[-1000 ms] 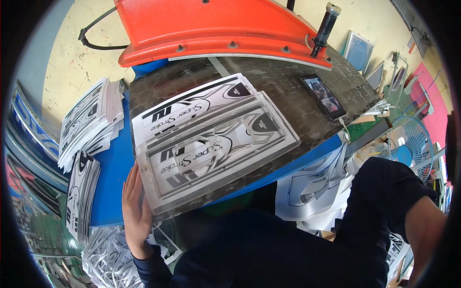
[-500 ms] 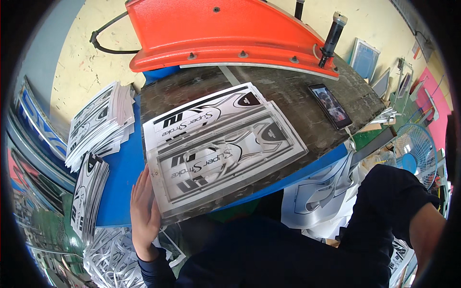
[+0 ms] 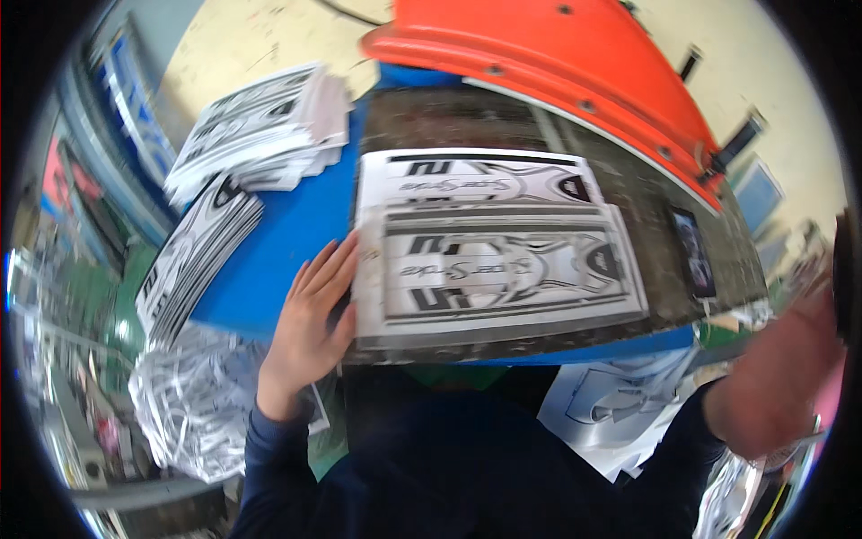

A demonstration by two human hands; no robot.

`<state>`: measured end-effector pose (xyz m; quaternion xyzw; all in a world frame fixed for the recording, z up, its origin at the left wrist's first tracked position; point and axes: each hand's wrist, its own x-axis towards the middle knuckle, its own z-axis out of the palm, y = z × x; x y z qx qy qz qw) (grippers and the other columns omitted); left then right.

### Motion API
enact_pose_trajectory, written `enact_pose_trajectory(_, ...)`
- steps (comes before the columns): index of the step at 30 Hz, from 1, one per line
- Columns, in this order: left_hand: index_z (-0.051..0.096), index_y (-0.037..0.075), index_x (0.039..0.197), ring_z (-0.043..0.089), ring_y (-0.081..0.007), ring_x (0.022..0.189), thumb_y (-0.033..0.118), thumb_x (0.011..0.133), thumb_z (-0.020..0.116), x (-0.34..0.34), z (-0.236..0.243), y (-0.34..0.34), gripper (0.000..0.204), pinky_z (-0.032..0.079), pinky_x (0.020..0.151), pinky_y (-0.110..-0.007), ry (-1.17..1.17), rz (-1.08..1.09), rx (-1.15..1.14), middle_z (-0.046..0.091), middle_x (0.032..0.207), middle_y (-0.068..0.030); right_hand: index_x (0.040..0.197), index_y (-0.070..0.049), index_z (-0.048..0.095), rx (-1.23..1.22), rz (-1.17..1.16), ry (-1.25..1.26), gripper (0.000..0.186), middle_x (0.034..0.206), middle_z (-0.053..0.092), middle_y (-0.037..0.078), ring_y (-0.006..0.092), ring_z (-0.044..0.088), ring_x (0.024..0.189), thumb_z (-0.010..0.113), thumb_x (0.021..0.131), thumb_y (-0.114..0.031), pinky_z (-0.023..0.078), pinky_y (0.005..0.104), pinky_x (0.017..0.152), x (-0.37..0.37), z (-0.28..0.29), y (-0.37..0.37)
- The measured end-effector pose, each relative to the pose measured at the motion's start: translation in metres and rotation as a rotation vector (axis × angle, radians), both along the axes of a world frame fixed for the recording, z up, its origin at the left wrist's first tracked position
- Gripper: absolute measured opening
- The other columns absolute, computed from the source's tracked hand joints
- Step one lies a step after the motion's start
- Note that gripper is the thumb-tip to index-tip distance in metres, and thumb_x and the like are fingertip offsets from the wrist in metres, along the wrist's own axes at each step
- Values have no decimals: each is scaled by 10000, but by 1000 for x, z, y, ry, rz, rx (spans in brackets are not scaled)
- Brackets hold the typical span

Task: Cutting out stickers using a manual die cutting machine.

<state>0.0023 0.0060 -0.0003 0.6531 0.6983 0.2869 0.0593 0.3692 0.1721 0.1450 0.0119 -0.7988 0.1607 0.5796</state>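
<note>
Dark worktop carries printed sheets, a clear plate already laid partly over them — left hand flat against its left edge, right hand blurred, grip indeterminate — the side stack being finished or pending, unclear which.

A cream wall stands behind the mottled dark worktop — a blue-grey wall section adjoins at left. A blue tabletop shows beside the worktop; farther left, green floor.
</note>
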Motion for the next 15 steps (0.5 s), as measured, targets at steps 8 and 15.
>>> enact_pose_trajectory(8, 438, -22, 1594, 358, -434, 1560, 70, 891, 558, 0, 2, 1, 719, 246, 1280, -533, 11, -7, 13, 385, 1698, -205, 1174, -48, 673, 9, -214, -861, 634, 1174, 634, 140, 414, 598, 1140, 922, 691, -375, 454, 528, 1084, -48, -104, 42)
enact_pose_trajectory(15, 409, 39, 1632, 324, -416, 1585, 90, 899, 563, -1, 3, 0, 750, 200, 1284, -602, -7, 2, -23, 352, 1723, -175, 1062, -50, 725, 153, -238, -899, 628, 1016, 630, 99, 364, 625, 1005, 929, 658, -485, 479, 499, 1002, -45, -103, 47)
